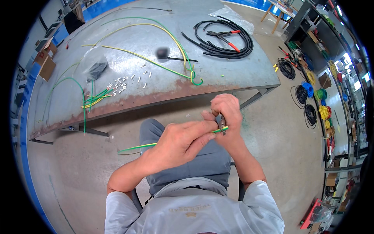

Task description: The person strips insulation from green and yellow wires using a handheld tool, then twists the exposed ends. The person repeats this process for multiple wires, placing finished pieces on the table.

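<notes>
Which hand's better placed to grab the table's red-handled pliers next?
Probably your right hand: it's nearer the pliers, though seemingly holding a metal tool. Your left hand, farther off, grips the green-yellow wire.

Black cable coil (248,43), cardboard box (46,69), blue coil (307,90)

Yellow and green stripe the wire (136,148). The hand tool (222,121) looks dark metallic. The steel table (241,72) is blue-grey, rust-brown along its front edge. The coiled cable (249,45) is black, the pliers' handles (234,47) red, the small terminals (145,85) white, the trousers (202,165) slate grey, the shirt (233,212) pale grey.
</notes>
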{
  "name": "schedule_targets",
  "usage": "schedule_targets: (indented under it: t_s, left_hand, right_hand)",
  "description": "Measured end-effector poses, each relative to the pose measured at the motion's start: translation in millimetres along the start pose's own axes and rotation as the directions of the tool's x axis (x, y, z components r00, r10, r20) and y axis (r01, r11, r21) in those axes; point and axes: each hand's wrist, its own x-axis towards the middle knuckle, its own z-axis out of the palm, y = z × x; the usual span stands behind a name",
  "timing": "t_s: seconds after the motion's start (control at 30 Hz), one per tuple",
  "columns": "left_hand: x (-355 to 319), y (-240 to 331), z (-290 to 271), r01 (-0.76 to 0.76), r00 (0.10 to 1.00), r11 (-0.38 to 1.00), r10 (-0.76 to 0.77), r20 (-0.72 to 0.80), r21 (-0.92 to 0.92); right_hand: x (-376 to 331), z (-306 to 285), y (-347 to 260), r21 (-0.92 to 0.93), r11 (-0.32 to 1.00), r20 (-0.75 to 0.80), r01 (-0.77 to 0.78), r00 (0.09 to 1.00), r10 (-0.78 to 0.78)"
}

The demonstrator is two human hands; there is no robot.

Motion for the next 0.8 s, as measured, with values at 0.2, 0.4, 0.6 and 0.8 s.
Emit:
schedule_targets:
  t_s: [0.2,0.4,0.6,0.8]
  left_hand:
    - [2,-4,13,-0.019,0.970,0.942,0.099,-0.222,0.335]
    - [7,1,8,-0.036,0.978,0.982,0.073,-0.194,0.188]
    - [18,9,-14,0.046,0.994,0.939,-0.009,0.109,-0.341]
    - [23,6,-19,0.206,0.974,0.700,-0.079,0.213,-0.684]
  right_hand:
    - [15,5,5,-0.105,0.994,-0.077,0.027,0.996,-0.035]
    - [33,-5,2,-0.142,0.973,-0.092,0.182,0.976,-0.196]
    - [74,-21,0,-0.174,0.872,-0.123,0.458,0.868,-0.480]
    - [85,-21,-2,-0.084,0.868,-0.100,0.489,0.863,-0.495]
